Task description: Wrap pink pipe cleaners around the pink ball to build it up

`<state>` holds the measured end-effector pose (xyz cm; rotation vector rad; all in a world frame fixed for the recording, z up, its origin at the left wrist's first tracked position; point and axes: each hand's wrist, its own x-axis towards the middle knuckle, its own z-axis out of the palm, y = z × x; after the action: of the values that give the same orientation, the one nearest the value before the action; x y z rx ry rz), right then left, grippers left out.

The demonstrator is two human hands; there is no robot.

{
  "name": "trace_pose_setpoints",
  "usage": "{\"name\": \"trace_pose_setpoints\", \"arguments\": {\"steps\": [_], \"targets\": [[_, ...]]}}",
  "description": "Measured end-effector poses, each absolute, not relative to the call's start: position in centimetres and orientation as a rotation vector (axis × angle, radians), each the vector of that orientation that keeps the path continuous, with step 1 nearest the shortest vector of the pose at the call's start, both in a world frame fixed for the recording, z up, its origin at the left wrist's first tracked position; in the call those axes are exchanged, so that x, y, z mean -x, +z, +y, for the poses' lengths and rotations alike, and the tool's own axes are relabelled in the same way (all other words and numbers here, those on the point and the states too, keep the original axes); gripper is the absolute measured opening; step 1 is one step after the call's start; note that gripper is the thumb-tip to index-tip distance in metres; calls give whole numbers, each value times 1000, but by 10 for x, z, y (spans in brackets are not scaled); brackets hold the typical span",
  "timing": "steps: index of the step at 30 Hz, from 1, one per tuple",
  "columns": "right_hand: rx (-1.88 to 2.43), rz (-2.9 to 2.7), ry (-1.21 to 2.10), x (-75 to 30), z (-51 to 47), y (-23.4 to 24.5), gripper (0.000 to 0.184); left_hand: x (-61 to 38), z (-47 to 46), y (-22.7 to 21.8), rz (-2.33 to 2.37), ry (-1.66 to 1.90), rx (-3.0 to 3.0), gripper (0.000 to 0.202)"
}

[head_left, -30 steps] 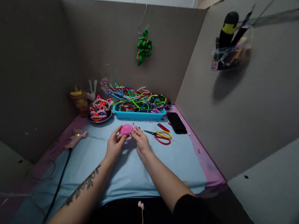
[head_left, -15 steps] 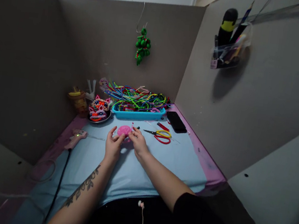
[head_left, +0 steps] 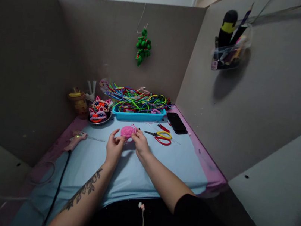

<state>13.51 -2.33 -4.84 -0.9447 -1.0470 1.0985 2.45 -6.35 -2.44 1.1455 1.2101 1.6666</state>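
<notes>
A round pink pipe-cleaner piece (head_left: pixel 127 131) is held just above the light blue mat (head_left: pixel 137 164). My left hand (head_left: pixel 114 147) pinches its left lower edge with closed fingers. On the other side, my right hand (head_left: pixel 140 143) grips the piece's right edge, where a thin pink strand sticks up. Both forearms reach in from the near edge of the table.
Behind the hands stands a blue tray (head_left: pixel 138 115) piled with colourful pipe cleaners. Scissors (head_left: pixel 160 137) and a black phone (head_left: pixel 177 123) lie to the right. A dish of finished figures (head_left: pixel 99 112) and a glue gun (head_left: pixel 76 139) with its cord are left. Grey partition walls enclose the table.
The pink piece has stayed between both hands with small shifts of the fingers. The view has moved slightly.
</notes>
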Motion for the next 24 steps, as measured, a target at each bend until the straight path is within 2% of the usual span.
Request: {"name": "trace_pose_setpoints", "arguments": {"steps": [3,5,12,24], "targets": [[960,-1070,1107,-141,-21,-49,29,-16,-59,-26,1260,1760,-1114,42],[964,-1095,1118,-143,-20,-49,29,-11,-55,-28,1250,1757,-1108,38],[935,-1185,1180,-147,-24,-46,29,-4,-46,-34,1110,1584,-1054,44],[904,-1170,1227,-146,-29,-42,30,-2,-48,-28,921,1503,-986,49]]}}
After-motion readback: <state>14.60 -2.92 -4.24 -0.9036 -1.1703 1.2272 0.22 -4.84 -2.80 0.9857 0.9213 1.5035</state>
